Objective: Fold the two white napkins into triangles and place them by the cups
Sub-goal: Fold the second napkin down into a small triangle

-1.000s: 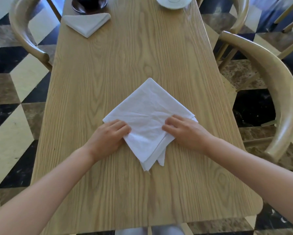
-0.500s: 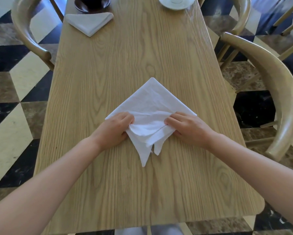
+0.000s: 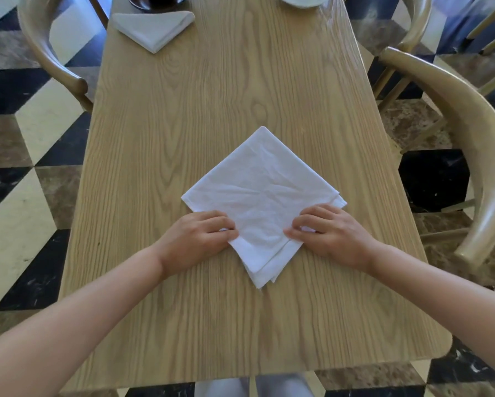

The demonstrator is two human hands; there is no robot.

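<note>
Napkin (image 3: 265, 196) lies diamond-wise at centre frame on the counter (image 3: 183, 124); left hand (image 3: 193, 239) and right hand (image 3: 331, 234) each pinch its lower edges.

Your single head-worn camera looks forward and steeply down along the wooden table (image 3: 240, 90), close above your forearms, wide enough to take in chairs (image 3: 475, 144) and checkered floor (image 3: 25, 144) either side.

Your light wooden desk (image 3: 240, 110) carries a white napkin (image 3: 262, 193) lying as a diamond near you, with your left hand (image 3: 196, 239) and right hand (image 3: 331, 233) resting on its lower edges. At the far left lies a folded triangle napkin (image 3: 154, 28), just beside a dark saucer (image 3: 157, 1); a white saucer (image 3: 305, 0) sits at the far right.
</note>
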